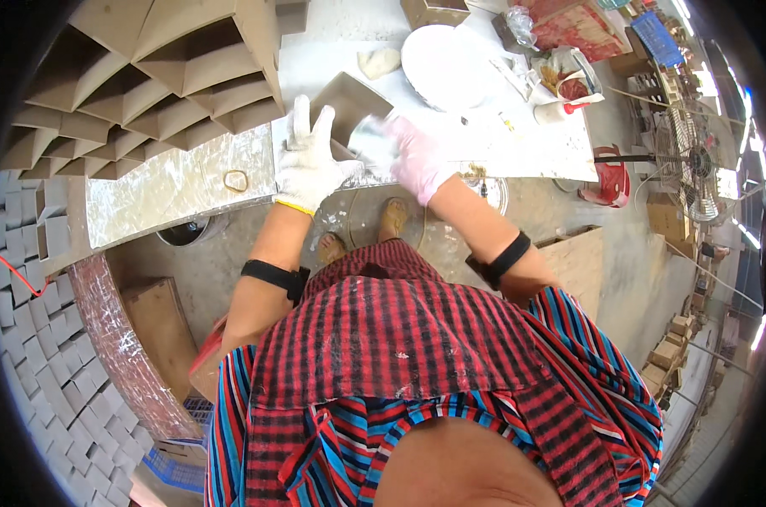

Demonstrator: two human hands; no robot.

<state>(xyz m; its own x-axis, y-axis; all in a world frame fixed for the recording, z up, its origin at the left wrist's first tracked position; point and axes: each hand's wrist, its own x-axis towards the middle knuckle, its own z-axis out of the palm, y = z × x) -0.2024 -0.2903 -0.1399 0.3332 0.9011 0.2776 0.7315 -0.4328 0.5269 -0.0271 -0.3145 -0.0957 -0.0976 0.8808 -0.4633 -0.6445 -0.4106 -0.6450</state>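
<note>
An open brown cardboard box (346, 108) lies on the white-smeared worktable (560, 156) in front of me. My left hand (309, 160), in a white glove with a yellow cuff, rests against the box's left side with its fingers stretched apart. At the box's right side is my right hand (417, 159) in a pink glove, its fingers bent and smeared by motion. Under those fingers shows a pale, blurred thing (371, 140), perhaps a cloth; its kind is unclear. A round white board (450, 68) and a crumpled whitish piece (379, 62) lie beyond the box.
Stacked brown open boxes (206, 59) rise at the left. A rubber band (236, 181) lies near the table's front edge. A white bottle with a red tip (560, 110) lies at the right, near a standing fan (691, 160). Grey box pieces (54, 346) fill the lower left.
</note>
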